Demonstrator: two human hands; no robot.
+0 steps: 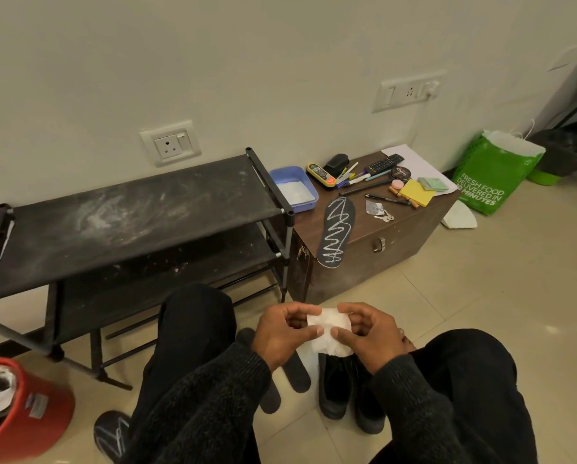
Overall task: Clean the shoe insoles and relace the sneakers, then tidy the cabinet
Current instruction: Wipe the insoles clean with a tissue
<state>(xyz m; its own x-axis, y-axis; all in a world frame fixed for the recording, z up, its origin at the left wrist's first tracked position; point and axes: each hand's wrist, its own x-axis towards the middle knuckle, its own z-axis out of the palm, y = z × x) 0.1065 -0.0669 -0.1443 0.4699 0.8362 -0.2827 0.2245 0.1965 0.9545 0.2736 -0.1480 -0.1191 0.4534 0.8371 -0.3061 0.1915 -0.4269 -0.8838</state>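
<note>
Two hands pinch one white wipe above the black sneakers.
Left hand point(285, 333) and right hand point(367, 333) each grip an edge of the wipe point(327, 324) between thumb and fingers. Wipe looks soft, light, tearable; best held bunched. Scribbled insole point(335, 231) lies on the wooden chest point(397, 236); probably thin, flexible, so hold mid-length.

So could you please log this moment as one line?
hands: both hands pinch white wipe | insole: chalked, on cabinet | sneakers: on floor
</note>
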